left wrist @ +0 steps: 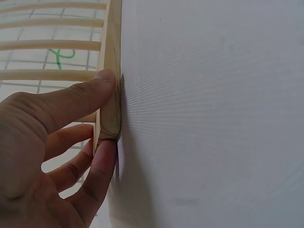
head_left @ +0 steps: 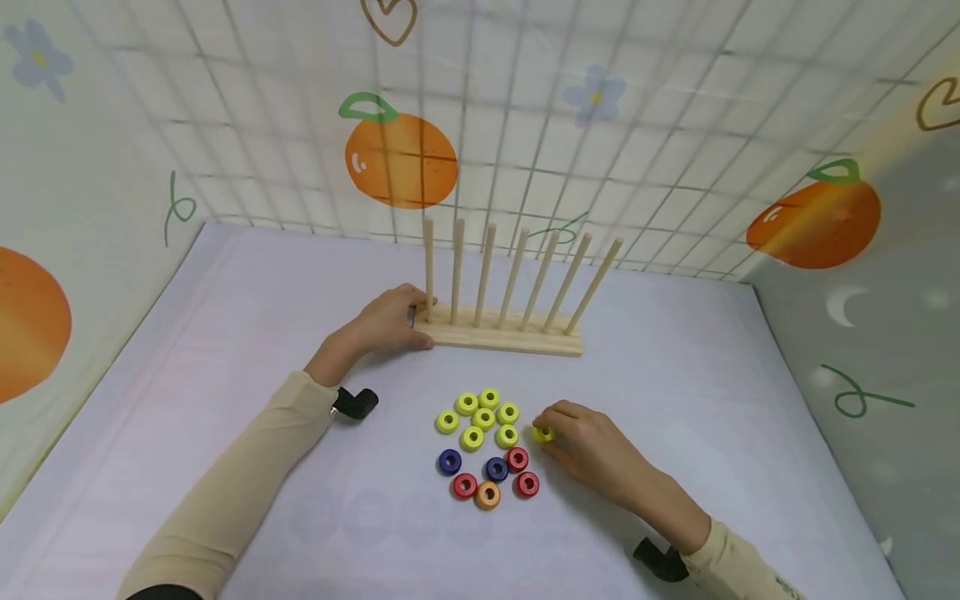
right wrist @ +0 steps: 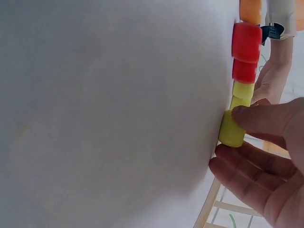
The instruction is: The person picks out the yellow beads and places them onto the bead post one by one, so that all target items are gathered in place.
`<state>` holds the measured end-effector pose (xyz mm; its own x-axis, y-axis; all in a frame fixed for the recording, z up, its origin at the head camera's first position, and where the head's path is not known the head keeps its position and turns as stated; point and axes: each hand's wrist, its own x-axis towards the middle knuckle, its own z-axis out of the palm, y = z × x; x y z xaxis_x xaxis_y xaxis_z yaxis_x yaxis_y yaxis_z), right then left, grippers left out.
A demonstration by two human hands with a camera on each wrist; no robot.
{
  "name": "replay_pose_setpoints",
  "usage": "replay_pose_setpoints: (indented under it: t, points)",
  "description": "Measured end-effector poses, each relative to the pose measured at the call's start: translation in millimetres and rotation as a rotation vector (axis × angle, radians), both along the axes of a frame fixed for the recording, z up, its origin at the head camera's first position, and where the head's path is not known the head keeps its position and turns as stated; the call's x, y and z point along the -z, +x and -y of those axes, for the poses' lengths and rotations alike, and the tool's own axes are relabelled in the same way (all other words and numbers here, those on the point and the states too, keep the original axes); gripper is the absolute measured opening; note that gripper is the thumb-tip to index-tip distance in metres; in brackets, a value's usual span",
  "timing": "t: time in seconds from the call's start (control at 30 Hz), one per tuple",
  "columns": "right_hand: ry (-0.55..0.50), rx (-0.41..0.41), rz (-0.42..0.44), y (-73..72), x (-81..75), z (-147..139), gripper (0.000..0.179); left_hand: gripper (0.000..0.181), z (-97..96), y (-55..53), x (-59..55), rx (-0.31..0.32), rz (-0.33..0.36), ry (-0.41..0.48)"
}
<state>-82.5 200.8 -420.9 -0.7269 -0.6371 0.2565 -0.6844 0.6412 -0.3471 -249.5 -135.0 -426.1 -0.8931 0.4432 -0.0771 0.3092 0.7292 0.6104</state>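
Observation:
A wooden peg rack (head_left: 510, 335), its several upright pegs in one row, stands on the table. My left hand (head_left: 390, 321) grips the left end of its base, and the left wrist view shows the thumb (left wrist: 97, 88) along the long side with fingers around the end. With my right hand (head_left: 596, 450) I pinch a yellow ring (head_left: 543, 434) between thumb and fingers, low at the table surface. Beside it lie several yellow rings (head_left: 484, 418). Closer to me are red rings (head_left: 464, 486), two blue rings (head_left: 450, 462) and an orange ring (head_left: 488, 496).
A white cloth (head_left: 360, 517) covers the table. Behind the rack rises a patterned curtain (head_left: 510, 125) with oranges and grid lines, and similar cloth walls flank both sides. A black wrist device (head_left: 356, 403) sits at the left cuff, another (head_left: 662, 560) at the right.

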Motion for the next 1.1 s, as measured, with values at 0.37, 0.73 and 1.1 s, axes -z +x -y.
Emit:
replay_pose_setpoints:
  t: [0.37,0.73,1.1]
  points:
    - [-0.043,0.028,-0.046,-4.9,-13.6,-0.9,0.031,0.071,1.0,1.6,-2.9,0.013,-0.008,-0.033]
    - [-0.101,0.038,-0.12,-13.0,-31.2,0.9,0.035,0.072,-0.7,2.5,-5.7,0.029,-0.007,-0.052]
    - [-0.175,0.002,-0.235,-24.2,-48.9,10.4,0.04,0.071,0.2,4.0,-4.1,0.014,0.001,-0.05]
